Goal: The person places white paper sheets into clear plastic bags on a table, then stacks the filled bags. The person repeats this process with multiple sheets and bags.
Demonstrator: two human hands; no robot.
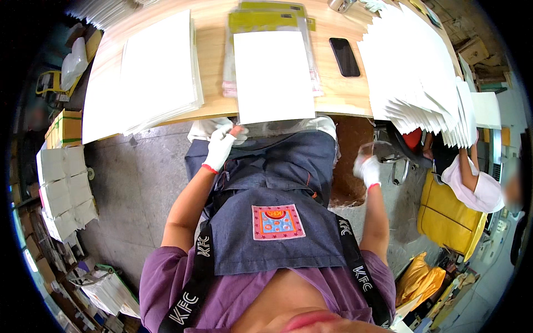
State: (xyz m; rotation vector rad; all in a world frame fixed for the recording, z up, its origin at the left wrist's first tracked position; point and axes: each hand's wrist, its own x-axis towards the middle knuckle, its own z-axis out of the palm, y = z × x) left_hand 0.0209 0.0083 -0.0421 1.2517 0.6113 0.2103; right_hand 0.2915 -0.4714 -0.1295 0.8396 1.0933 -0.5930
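Note:
My left hand [221,149], in a white glove with a red cuff and bare fingertips, is at the table's front edge. Its thumb and fingers are closed by the lower left corner of a white sheet [273,77]; what they pinch is hidden. That sheet lies over clear plastic bags with a yellow-green top [264,21], and its lower end reaches past the table edge. Clear film [277,129] shows just below it, above my lap. My right hand [367,168], gloved alike, is out to the right, below table height, smeared by motion, with its fingers unclear.
On the wooden table [216,105], a stack of white sheets [158,66] lies left. A black phone [345,57] and a large fanned pile of white sheets [411,66] are to the right. Another person's arm [469,175] is at far right, above a yellow padded seat [449,213].

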